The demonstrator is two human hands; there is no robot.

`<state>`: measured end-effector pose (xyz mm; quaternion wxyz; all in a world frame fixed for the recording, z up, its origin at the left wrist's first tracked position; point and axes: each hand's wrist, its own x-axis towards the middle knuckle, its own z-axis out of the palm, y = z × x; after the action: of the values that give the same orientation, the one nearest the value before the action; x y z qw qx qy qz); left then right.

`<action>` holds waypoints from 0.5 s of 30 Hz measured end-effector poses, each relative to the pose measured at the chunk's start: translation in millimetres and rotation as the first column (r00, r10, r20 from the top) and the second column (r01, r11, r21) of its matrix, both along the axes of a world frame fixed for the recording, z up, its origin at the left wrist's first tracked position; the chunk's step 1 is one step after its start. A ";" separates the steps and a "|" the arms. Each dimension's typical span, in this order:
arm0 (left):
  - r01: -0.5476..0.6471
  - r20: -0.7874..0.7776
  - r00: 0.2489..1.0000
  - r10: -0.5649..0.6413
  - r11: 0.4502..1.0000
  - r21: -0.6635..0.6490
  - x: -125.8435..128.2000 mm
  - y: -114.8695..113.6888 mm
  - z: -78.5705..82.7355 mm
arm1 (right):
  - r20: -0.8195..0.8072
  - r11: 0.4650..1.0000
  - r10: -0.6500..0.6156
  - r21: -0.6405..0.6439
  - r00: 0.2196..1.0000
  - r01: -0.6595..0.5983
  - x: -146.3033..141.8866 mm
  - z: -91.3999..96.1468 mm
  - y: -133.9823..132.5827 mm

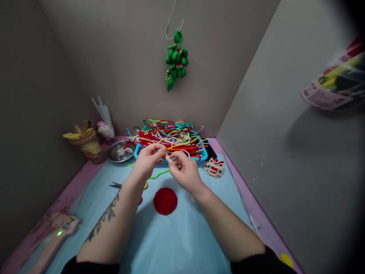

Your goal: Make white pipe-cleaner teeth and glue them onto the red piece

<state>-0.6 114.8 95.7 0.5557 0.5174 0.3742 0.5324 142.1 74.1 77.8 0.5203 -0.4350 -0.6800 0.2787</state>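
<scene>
My left hand [149, 158] and my right hand [186, 169] meet above the middle of the table, in front of the basket. Between their fingertips is a short cream pipe cleaner [169, 158], which looks bent or coiled. Both hands are closed in a pinch on it; its ends are partly hidden by the fingers. Below them a round red disc [165, 201] lies flat on the blue sheet. A bright green pipe cleaner [159, 174] runs on the sheet behind my wrists. To the right sits a cream and red lion-like face [214, 168] made of fuzzy stems.
A blue basket [203, 156] overflows with coloured pipe cleaners. Left of it stand a metal bowl [111, 155] and a cup [91, 146]. Scissors [115, 185] lie partly under my left forearm. A pink glue gun [58, 238] shows a green light. Green ornaments [176, 59] hang behind.
</scene>
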 end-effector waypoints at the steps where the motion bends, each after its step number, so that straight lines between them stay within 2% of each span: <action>1: -0.002 -0.005 1.000 0.002 1.000 0.006 -0.3 0.3 -0.7 | 0.004 1.000 -0.007 0.005 1.000 0.007 0.2 0.5 -0.4; 8: 0.003 0.015 1.000 -0.003 1.000 0.007 0.6 -1.4 0.7 | -0.027 0.999 -0.037 0.010 0.999 0.037 1.1 0.5 -0.6; 12: -0.043 0.058 0.997 0.044 0.999 -0.019 -0.8 0.4 0.8 | -0.137 0.990 0.059 -0.115 0.989 -0.075 -0.1 -3.3 3.3; 15: -0.094 0.121 0.988 0.095 0.995 -0.014 -4.8 4.8 -0.3 | -0.156 0.969 0.104 -0.209 0.982 -0.135 2.7 -4.7 8.4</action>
<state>-5.4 119.6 95.4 0.5537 0.4634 0.3661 0.5871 144.7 82.4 73.1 0.4992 -0.4264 -0.6310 0.4133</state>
